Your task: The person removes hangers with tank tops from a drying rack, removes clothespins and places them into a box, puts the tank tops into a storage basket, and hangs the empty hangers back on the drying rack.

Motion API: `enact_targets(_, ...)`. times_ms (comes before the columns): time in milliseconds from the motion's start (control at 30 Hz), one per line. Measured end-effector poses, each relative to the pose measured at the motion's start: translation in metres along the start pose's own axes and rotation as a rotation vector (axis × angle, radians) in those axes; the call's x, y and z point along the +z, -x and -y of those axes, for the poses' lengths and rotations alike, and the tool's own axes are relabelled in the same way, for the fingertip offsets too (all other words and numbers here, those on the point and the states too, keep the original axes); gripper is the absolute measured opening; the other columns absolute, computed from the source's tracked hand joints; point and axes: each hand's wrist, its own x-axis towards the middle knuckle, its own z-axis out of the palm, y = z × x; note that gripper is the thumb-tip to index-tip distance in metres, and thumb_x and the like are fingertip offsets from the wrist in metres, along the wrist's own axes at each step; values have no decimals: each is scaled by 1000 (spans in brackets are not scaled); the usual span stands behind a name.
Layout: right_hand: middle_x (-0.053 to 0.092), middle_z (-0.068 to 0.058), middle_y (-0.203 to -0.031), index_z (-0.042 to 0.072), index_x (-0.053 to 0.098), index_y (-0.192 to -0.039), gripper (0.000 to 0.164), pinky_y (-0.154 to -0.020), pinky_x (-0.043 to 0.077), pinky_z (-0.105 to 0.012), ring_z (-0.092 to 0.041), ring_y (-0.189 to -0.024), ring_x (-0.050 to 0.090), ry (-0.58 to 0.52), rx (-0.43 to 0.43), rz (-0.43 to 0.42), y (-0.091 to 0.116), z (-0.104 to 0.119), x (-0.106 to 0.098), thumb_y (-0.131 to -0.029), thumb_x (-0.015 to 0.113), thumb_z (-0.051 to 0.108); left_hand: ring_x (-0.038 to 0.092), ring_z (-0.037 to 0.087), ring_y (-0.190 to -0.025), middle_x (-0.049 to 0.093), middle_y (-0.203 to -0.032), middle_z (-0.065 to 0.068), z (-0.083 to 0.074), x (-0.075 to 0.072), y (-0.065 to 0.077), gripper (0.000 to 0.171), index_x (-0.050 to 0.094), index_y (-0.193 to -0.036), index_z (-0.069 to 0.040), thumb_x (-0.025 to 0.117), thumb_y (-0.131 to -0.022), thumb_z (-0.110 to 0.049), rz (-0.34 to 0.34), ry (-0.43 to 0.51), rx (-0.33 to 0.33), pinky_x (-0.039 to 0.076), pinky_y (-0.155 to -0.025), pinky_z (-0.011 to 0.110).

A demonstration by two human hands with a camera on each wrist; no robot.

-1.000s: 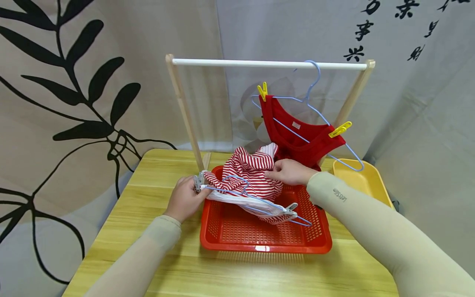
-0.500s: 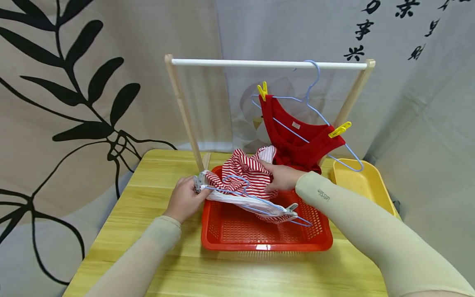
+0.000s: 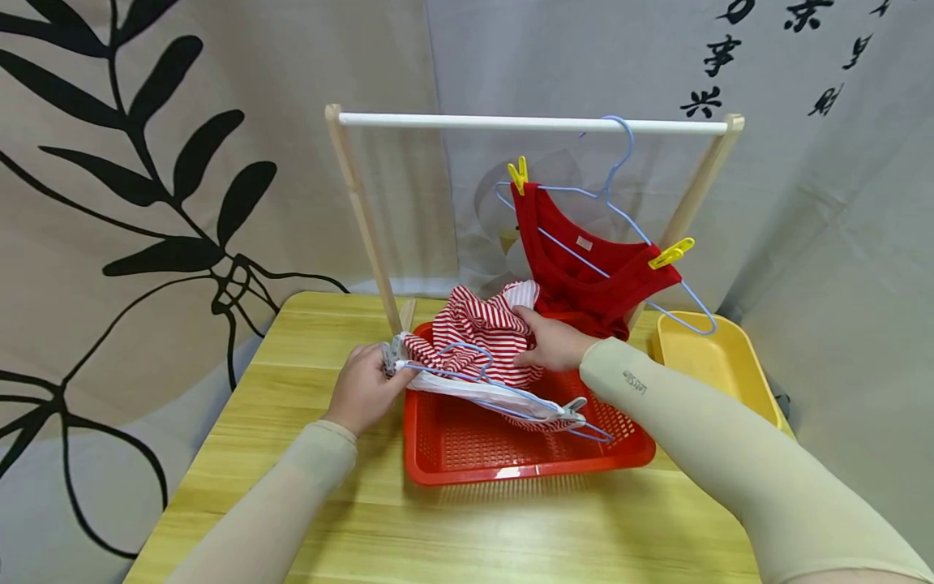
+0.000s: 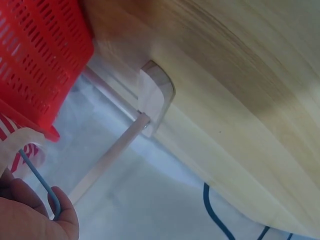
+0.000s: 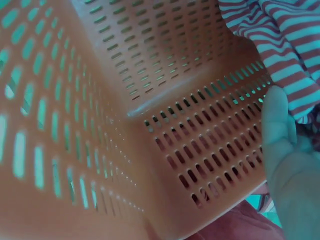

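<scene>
In the head view, my left hand (image 3: 365, 389) pinches the left end of a light-blue clothes hanger (image 3: 474, 375). A red-and-white striped garment (image 3: 481, 324) with a white band is fixed to that hanger by a grey clothespin (image 3: 572, 410) on the right and another beside my left fingers. My right hand (image 3: 558, 341) grips the bunched striped cloth from its right side. Under the garment is a red perforated basket (image 3: 503, 474). The right wrist view shows my right hand (image 5: 290, 160) at the cloth (image 5: 290, 60) inside the basket (image 5: 205, 145).
Behind stands a small drying rack (image 3: 452, 122) with a white bar. From it hangs a red top (image 3: 576, 251) on a blue hanger, held by yellow clothespins (image 3: 671, 253). A yellow tray (image 3: 718, 365) lies at the right of the wooden table (image 3: 452, 535).
My right hand has moved left onto the striped cloth, its grip now further over it. The red basket has shifted slightly, its front edge now slanting upward to the right.
</scene>
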Motion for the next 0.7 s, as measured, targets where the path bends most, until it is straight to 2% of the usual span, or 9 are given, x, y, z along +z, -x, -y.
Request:
enact_targets(167, 41, -23, -164, 15, 1, -170, 117, -125, 35, -49, -38, -143, 53, -61, 26, 17, -7, -3, -3, -90, 82, 40, 59, 28, -99, 67, -84, 3, -1, 0, -1, 28, 64, -80, -17, 80, -92, -37, 7, 2, -4, 44, -91, 44)
enact_targets(267, 40, -21, -166, 15, 3, -170, 113, -124, 36, -49, -37, -142, 53, -61, 21, 22, -12, -4, -3, -91, 81, 34, 59, 29, -99, 66, -83, 3, -1, -1, -1, 29, 64, -80, -16, 80, -92, -37, 12, 3, -8, 44, -91, 44)
enact_targets(433, 52, -16, -158, 16, 22, -169, 93, -120, 41, -50, -34, -137, 57, -30, 4, -2, -21, -3, -1, -94, 76, 19, 59, 29, -102, 70, -88, 4, -2, -2, -1, 27, 66, -83, -16, 80, -92, -36, 16, 3, -18, 45, -93, 45)
enact_targets(533, 64, -15, -147, 17, 35, -165, 80, -116, 45, -50, -34, -131, 62, 12, -1, -36, -23, -1, -1, -95, 73, 14, 59, 29, -103, 71, -91, 4, -1, -2, -1, 24, 67, -84, -16, 79, -93, -35, 17, 3, -20, 45, -93, 45)
enact_targets(700, 71, -15, -136, 12, 55, -153, 58, -112, 49, -50, -37, -127, 66, 73, -7, -121, -23, 2, -3, -97, 69, 12, 59, 29, -101, 70, -88, 4, 0, 0, -2, 23, 67, -84, -16, 79, -92, -34, 11, -4, -10, 45, -92, 45)
